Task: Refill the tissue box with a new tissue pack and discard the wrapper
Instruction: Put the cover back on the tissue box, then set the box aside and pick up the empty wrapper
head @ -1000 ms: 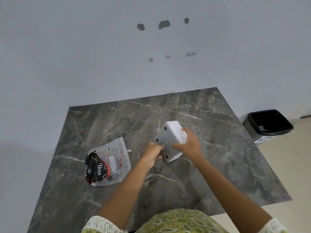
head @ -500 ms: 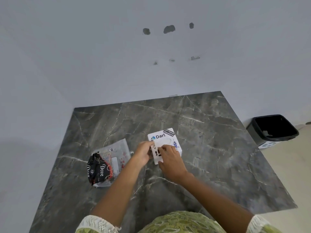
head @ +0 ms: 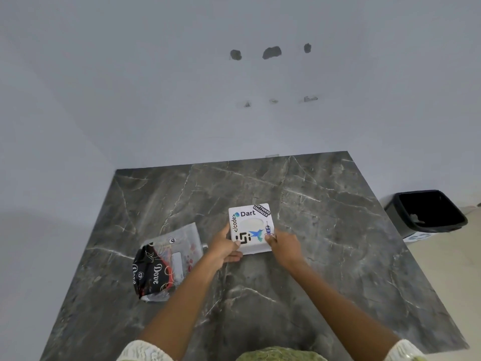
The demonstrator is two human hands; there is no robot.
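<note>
A white square tissue box (head: 250, 225) covered in stickers lies top-up on the dark marble table (head: 338, 256), its oval opening facing me. My left hand (head: 223, 250) grips its near-left corner and my right hand (head: 285, 246) holds its near-right corner. To the left lies a crumpled plastic tissue wrapper (head: 166, 261), black and clear, flat on the table and apart from both hands.
A black waste bin (head: 426, 212) stands on the floor beyond the table's right edge, with a scrap inside. A pale wall with several chipped holes rises behind the table's far edge.
The box was tilted with its underside toward me; it has been turned over and set down top-up. My hands have shifted to its near corners.
</note>
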